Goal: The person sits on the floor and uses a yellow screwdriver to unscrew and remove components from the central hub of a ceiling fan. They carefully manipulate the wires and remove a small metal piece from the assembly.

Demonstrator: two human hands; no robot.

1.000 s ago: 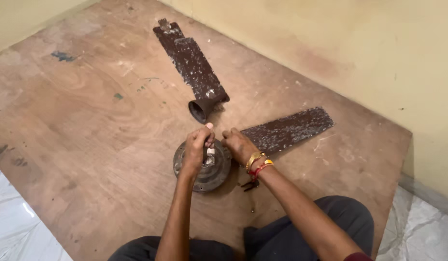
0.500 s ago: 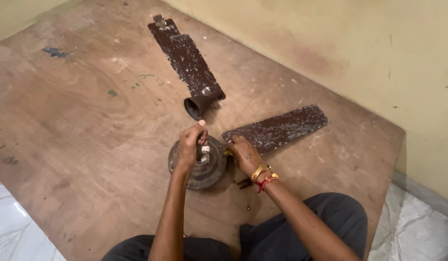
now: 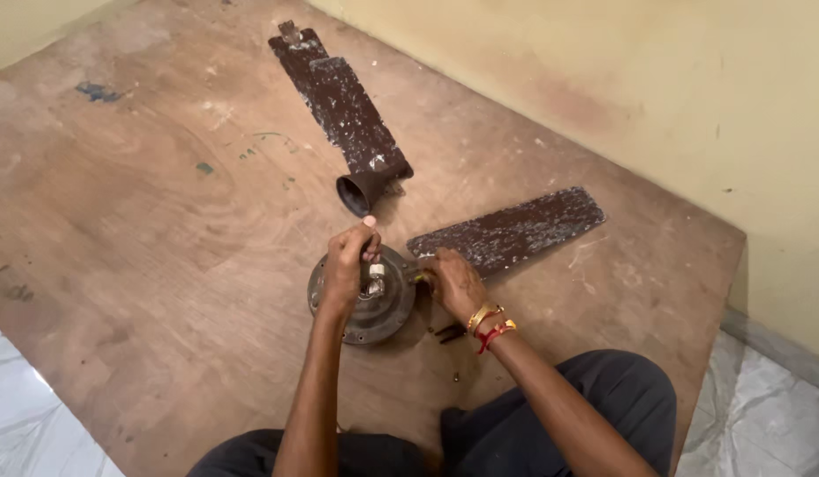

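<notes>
Ceiling fan parts spread across a wooden board (image 3: 162, 265) on the floor.

Two rusty brown blades lie there, one long blade (image 3: 343, 102) stretching away, another blade (image 3: 506, 231) to the right, with a dark cone-shaped cup (image 3: 356, 191) between them. Nearest the seated person sits the round fan motor (image 3: 367, 299); the left hand (image 3: 346, 269) has its grip closed on the small shaft at its centre, while the right hand (image 3: 452, 284) rests against the motor's rim, fingers curled, grip unclear.
</notes>
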